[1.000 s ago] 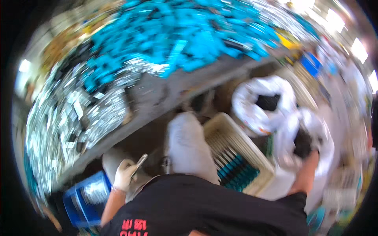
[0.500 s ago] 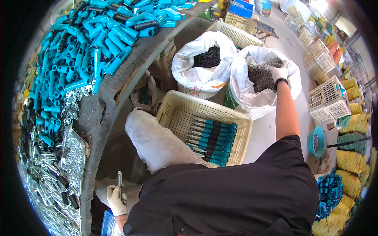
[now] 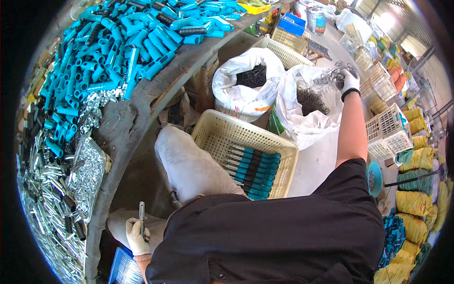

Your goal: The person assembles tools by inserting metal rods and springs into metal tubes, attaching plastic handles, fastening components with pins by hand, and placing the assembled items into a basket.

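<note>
While the left hand (image 3: 137, 240) grips a slim silver rod (image 3: 142, 213), right hand (image 3: 350, 82) clutching dark, tangled wire springs (image 3: 331, 75)

White light flares from a glow (image 3: 387, 20) up by the roof, well past the bench's far corner, burnt out to blank. It's bright in here; the bench (image 3: 124, 118) takes the light fairly evenly, while metal parts (image 3: 90, 177) near its front edge throw back sharp glints. Beneath that edge, shade turns murky brown. The middle looks crisp; the bench edge bows, and the black round rim stretches and softens everything.
</note>
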### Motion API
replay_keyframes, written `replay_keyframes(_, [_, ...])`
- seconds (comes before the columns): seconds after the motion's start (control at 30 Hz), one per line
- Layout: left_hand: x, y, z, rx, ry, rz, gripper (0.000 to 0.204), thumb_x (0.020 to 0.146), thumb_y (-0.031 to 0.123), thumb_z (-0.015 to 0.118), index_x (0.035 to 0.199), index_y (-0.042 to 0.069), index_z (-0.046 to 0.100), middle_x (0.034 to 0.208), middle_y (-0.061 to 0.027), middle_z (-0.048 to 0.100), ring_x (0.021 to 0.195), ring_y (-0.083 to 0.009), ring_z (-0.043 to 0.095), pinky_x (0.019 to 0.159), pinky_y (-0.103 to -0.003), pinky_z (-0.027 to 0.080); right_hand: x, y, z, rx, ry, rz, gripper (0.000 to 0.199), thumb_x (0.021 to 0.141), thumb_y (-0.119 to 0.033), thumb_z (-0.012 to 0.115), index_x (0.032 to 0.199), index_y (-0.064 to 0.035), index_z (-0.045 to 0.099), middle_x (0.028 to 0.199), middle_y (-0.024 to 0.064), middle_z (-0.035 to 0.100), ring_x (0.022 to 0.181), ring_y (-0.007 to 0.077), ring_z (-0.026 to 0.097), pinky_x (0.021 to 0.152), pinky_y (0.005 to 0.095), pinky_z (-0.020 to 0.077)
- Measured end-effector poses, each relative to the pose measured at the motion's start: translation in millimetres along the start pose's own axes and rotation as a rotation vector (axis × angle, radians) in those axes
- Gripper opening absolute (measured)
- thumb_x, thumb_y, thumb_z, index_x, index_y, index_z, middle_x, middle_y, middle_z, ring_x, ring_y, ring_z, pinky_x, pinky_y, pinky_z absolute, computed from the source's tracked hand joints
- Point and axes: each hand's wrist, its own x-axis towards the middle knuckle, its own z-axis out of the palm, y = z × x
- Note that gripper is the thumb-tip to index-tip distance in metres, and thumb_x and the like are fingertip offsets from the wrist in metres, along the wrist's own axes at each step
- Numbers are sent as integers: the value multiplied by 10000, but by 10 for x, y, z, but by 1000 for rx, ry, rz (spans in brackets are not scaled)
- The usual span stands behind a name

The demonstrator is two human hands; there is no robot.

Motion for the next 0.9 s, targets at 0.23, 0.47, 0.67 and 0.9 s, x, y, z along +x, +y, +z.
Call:
replay_keyframes(0.23, [-37, -180, -151, -31, -14, 3, 123, 975, 187, 550, 970, 83, 484, 906, -134, 676, 422, -97, 447, 363, -241, 303, 565, 35, -273, 360, 72, 379, 74, 890, -170, 647, 912, -102, 669, 846, 66, 705, 701, 251, 653, 640, 431, 529])
replay_keyframes(0.47, [-97, -201, -290, -61, 22, 11, 121, 970, 192, 556, 976, 91, 490, 925, -132, 673, 425, -97, 438, 366, -244, 299, 446, -20, -272, 422, 11, 431, 127, 932, -223, 595, 899, -118, 659, 871, 70, 710, 727, 249, 644, 634, 415, 528])
replay_keyframes(0.67, [-88, -126, -224, -79, 4, 20, 98, 969, 178, 558, 954, 101, 501, 922, -117, 671, 435, -91, 434, 375, -243, 299, 221, -345, 12, 495, -127, 386, 138, 960, -236, 572, 961, -122, 650, 907, 71, 706, 768, 244, 645, 650, 402, 530])
replay_keyframes(0.9, [-232, -83, -302, -177, 68, -14, 71, 942, 137, 568, 897, 114, 518, 772, -74, 642, 426, -103, 428, 381, -248, 292, -759, -930, 1670, 623, -611, 397, 250, 1003, -235, 475, 1003, -104, 688, 973, 90, 729, 834, 205, 659, 668, 344, 536])
